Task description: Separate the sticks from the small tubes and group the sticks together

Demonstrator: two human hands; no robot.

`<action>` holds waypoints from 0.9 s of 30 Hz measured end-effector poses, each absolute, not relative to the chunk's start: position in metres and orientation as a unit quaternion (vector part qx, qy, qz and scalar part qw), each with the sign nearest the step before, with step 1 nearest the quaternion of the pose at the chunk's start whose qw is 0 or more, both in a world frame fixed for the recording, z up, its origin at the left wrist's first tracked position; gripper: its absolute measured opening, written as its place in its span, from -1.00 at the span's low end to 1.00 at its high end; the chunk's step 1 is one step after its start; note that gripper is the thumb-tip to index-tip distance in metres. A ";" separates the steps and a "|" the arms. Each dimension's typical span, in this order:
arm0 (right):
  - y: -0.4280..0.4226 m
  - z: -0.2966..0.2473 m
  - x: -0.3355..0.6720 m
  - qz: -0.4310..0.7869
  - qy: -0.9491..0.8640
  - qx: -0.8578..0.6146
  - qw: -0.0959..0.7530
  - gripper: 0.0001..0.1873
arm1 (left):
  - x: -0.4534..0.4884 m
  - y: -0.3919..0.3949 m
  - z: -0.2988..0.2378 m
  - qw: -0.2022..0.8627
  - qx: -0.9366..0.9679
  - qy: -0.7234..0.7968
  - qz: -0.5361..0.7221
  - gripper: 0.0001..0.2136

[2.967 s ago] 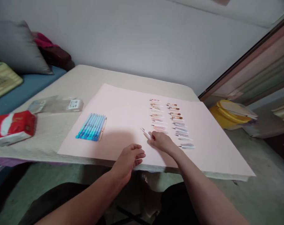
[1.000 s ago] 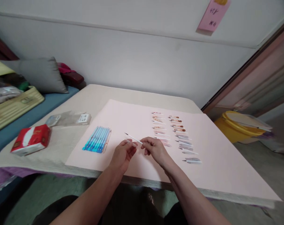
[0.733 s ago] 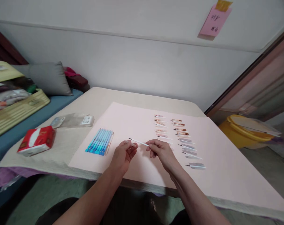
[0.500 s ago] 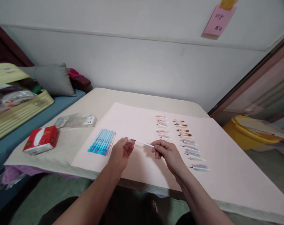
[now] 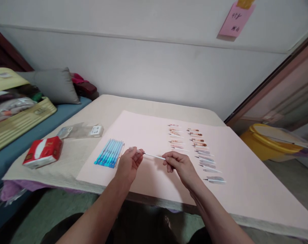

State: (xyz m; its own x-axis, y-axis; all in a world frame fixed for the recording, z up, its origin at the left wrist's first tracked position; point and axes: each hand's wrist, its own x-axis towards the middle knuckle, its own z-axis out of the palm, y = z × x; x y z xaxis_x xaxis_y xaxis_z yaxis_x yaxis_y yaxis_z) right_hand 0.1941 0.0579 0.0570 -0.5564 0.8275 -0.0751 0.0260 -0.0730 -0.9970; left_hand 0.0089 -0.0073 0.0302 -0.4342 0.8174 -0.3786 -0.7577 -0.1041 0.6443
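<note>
My right hand [image 5: 176, 161] pinches the rear of a thin white pen refill [image 5: 154, 156] and holds it level above the pink sheet. The refill's dark tip points left and meets the fingers of my left hand [image 5: 130, 161]. That hand is closed on a small pale pen part [image 5: 131, 148], mostly covered by the fingers. Left of it lies a row of blue pens [image 5: 108, 153], with a slim pale pen [image 5: 120, 152] at the row's right end. On the right, white refills lie in two columns beside brown-patterned pen barrels [image 5: 196, 140] and grey pieces [image 5: 215, 179].
A pink sheet [image 5: 245, 183] covers much of the cloth-topped table [image 5: 113, 100]. To the left are a red tissue pack [image 5: 43, 151] and a clear plastic package [image 5: 80, 130]. A yellow bucket [image 5: 266, 145] stands beyond the right edge. The wall rises behind the table.
Both hands keep the same grip, with the refill's tip still at the left fingers. The whole view has shifted very slightly; nothing on the table has visibly moved.
</note>
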 end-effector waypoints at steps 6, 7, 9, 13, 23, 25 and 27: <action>0.054 0.058 0.190 0.637 -0.609 -0.360 0.304 -0.85 | 0.015 -0.008 0.034 0.524 0.060 0.416 0.741 -0.86; 0.053 0.058 0.189 0.637 -0.610 -0.361 0.302 -0.84 | 0.015 -0.008 0.034 0.522 0.061 0.417 0.741 -0.86; 0.052 0.058 0.187 0.639 -0.610 -0.362 0.298 -0.84 | 0.016 -0.008 0.035 0.518 0.064 0.419 0.743 -0.86; 0.050 0.059 0.185 0.644 -0.607 -0.360 0.296 -0.84 | 0.016 -0.008 0.037 0.504 0.069 0.424 0.749 -0.85; 0.046 0.056 0.177 0.645 -0.616 -0.355 0.280 -0.83 | 0.023 -0.011 0.039 0.513 0.084 0.433 0.737 -0.85; 0.044 0.055 0.176 0.644 -0.618 -0.356 0.276 -0.83 | 0.026 -0.011 0.039 0.519 0.086 0.433 0.732 -0.84; 0.043 0.055 0.174 0.643 -0.620 -0.357 0.272 -0.83 | 0.028 -0.012 0.040 0.526 0.089 0.435 0.726 -0.83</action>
